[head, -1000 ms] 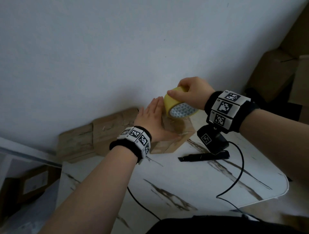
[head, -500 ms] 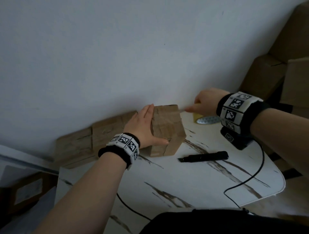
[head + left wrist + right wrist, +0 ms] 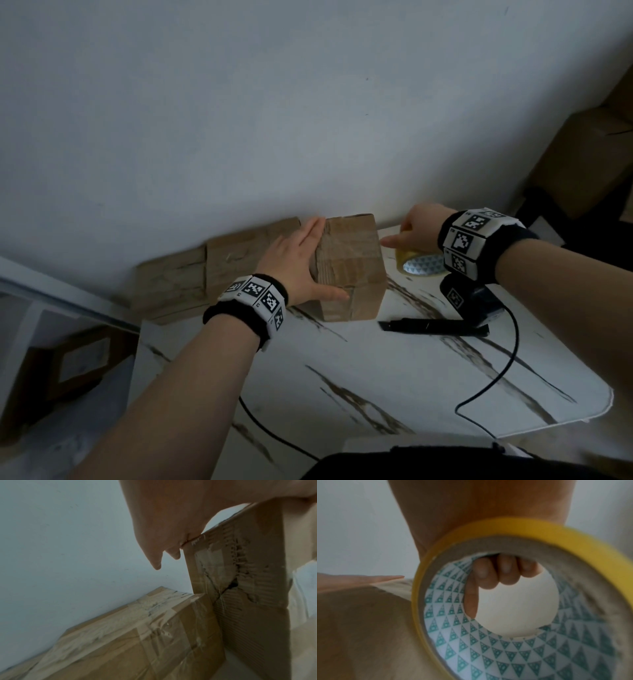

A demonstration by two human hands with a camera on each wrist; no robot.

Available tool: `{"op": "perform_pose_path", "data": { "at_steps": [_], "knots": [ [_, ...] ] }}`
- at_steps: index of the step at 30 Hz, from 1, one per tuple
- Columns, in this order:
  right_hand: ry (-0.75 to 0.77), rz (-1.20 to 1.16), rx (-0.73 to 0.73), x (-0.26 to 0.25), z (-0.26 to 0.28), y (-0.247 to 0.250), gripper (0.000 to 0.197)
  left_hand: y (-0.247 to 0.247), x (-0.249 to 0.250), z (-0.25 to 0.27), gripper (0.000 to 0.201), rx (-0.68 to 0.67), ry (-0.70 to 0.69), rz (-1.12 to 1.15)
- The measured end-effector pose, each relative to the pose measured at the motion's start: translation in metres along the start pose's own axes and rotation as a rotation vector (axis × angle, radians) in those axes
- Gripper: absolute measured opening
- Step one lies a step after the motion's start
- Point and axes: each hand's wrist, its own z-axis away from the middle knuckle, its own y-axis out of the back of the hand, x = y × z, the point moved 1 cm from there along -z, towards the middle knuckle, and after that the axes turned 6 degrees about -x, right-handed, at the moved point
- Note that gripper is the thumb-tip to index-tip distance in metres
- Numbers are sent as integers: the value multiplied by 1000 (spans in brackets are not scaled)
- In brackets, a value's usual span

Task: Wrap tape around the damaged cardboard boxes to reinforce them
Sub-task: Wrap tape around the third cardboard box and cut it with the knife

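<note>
Right hand first: three fingers are curled through the middle of the tape roll and gripping it, the forefinger pointing out toward the box. A second ago that roll was up over the top of the box; now it's down on the far right side, low by the table, just beside the box's right face. So the strip has come over the top and is heading down the side, I'd say, though the clear tape itself is too faint to see stretched between roll and box. Left hand lies flat against the left face of the box, fingers straight, thumb along the front edge, pinning it as it did a second ago. The box stands upright near the wall. From the left wrist you can see a ragged tear in that face, part covered by tape already. Two taped boxes lie against the wall just left of it. A black knife waits on the table in front, probably for the cut.
</note>
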Motion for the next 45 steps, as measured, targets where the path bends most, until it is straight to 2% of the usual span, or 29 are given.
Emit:
{"op": "perform_pose_path", "data": {
  "at_steps": [5, 9, 14, 17, 20, 23, 25, 30, 37, 41, 45],
  "knots": [
    [30, -22, -28, 1, -7, -6, 62, 3, 12, 0, 131, -31, 45, -139],
    [78, -39, -7, 4, -10, -11, 61, -5, 57, -6, 132, 30, -33, -197],
    [98, -55, 10, 10, -14, -18, 68, -14, 70, -13, 123, 29, -3, -182],
    [112, -95, 27, 11, -14, -23, 67, -3, 72, -12, 127, 3, -5, -139],
    [110, -117, 51, 14, -12, -25, 68, 7, 80, -20, 129, 52, 38, -162],
    [115, -129, 67, 16, -8, -23, 69, 11, 85, -29, 134, -73, 100, -146],
    [120, -152, 76, 19, -6, -22, 67, 12, 85, -31, 129, -91, 94, -102],
    [131, -265, 99, 26, 2, -19, 64, 15, 81, -27, 112, 31, 35, -94],
    [53, -460, 309, 41, 10, 8, 54, 5, 78, -26, 120, 218, 45, 233],
    [46, -565, 261, 48, 8, 4, 53, -3, 73, -24, 115, 290, 55, 323],
    [35, -812, 240, 50, 7, 6, 62, -11, 82, -25, 115, 342, 43, 415]
  ]
}}
